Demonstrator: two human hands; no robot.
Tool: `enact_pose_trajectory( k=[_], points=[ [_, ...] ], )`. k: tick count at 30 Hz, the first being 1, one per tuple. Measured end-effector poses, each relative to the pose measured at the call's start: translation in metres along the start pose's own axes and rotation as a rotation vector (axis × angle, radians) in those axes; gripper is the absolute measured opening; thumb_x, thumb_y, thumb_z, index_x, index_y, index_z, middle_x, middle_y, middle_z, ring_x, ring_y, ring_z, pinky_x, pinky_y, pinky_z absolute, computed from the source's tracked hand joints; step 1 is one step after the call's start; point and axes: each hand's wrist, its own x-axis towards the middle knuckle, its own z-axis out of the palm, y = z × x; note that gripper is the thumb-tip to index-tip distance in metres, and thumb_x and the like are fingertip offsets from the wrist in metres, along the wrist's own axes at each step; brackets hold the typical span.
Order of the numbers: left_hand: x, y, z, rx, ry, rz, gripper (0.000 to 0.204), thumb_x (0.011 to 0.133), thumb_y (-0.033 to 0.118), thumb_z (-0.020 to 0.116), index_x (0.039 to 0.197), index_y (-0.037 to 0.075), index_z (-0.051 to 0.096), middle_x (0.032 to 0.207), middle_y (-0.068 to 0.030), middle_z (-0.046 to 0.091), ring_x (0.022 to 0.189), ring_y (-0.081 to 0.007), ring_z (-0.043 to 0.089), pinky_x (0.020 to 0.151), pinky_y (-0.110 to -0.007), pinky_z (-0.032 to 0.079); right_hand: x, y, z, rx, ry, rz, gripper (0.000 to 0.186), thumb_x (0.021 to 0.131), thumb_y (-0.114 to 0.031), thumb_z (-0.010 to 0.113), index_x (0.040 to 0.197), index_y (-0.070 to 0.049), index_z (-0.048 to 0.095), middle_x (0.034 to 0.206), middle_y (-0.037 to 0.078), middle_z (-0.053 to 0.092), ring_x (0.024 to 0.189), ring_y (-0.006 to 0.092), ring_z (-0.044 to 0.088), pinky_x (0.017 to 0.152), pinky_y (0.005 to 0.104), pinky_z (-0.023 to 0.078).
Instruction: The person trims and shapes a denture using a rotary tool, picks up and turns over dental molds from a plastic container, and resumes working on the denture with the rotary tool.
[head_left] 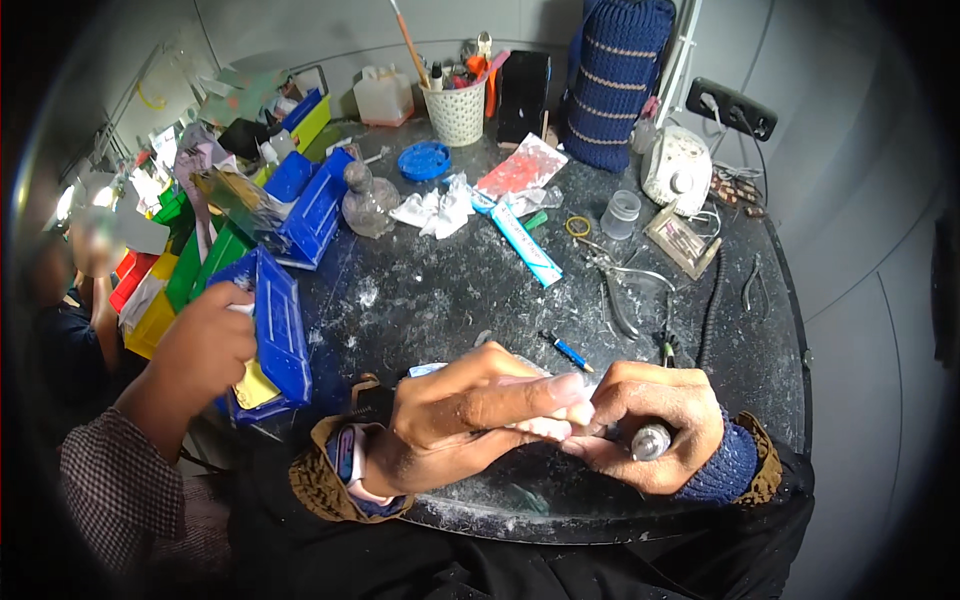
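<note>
Near the table's front edge, both my hands are close together. My left hand [480, 405] is closed around a small pale, whitish piece [545, 427]; the fingers cover most of it, so its exact kind does not show. My right hand [655, 420] is wrapped round a rotary handpiece [652, 442], whose metal end sticks out of the fist. The handpiece's working tip is hidden among the fingers, beside the pale piece. A blue pencil-like tool [568, 352] lies just beyond my hands.
At left, another person's hand [205, 335] reaches to a blue bin [280, 325] beside more coloured bins. Pliers [625, 290], a blue-white tube [525, 245], crumpled tissue [440, 208] and a glass burner [368, 200] lie farther back. A white control box [678, 170] stands behind right.
</note>
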Motion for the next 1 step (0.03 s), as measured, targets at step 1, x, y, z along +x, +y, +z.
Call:
enact_pose_trajectory(
  k=[1],
  points=[
    [-0.0044,-0.0031,-0.0018,-0.104,-0.035,-0.057,0.081,0.062,-0.008,0.079,0.133,0.014,0.046,0.090,-0.0119,0.063,0.076,-0.0202,0.065,0.060,-0.025,0.054,0.0005,0.0005,-0.0016,0.026,-0.032,0.020,0.015,0.074,-0.006,0.073,0.087,-0.003,0.067,0.078,0.011,0.063,0.071,0.0237,0.064,0.061,0.0314,0.050]
  ],
)
